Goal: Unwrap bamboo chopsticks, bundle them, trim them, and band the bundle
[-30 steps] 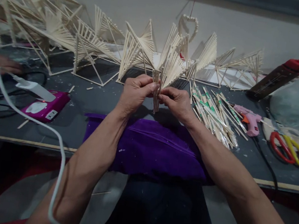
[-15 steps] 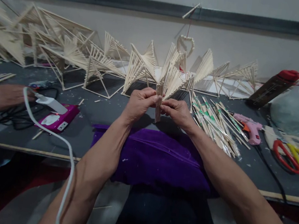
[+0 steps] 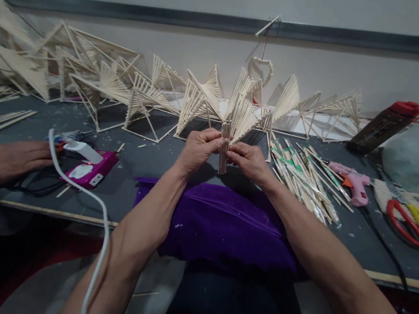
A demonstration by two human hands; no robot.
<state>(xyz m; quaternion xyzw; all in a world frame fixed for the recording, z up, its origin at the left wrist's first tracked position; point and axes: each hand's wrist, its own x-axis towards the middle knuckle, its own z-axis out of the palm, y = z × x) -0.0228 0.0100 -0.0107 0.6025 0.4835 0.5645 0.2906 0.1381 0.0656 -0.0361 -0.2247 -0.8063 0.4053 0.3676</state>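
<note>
A short upright bundle of thin wooden sticks stands between my two hands, over the dark table. My left hand pinches it from the left side with thumb and fingers. From the right, my right hand has its fingertips closed against the same bundle. Just behind rises a fan-shaped stick structure, partly covered by the bundle. A purple cloth lies at the table's front edge, below my hands.
Twisted stick structures line the back. Wrapped sticks, a pink glue gun, scissors and a bottle are at right. At left are a magenta power strip, a white cable and another person's hand.
The view has shifted slightly, so most things appear lower and farther right. The other person's hand reaches nearer the power strip. My hands keep their grip on the bundle.
</note>
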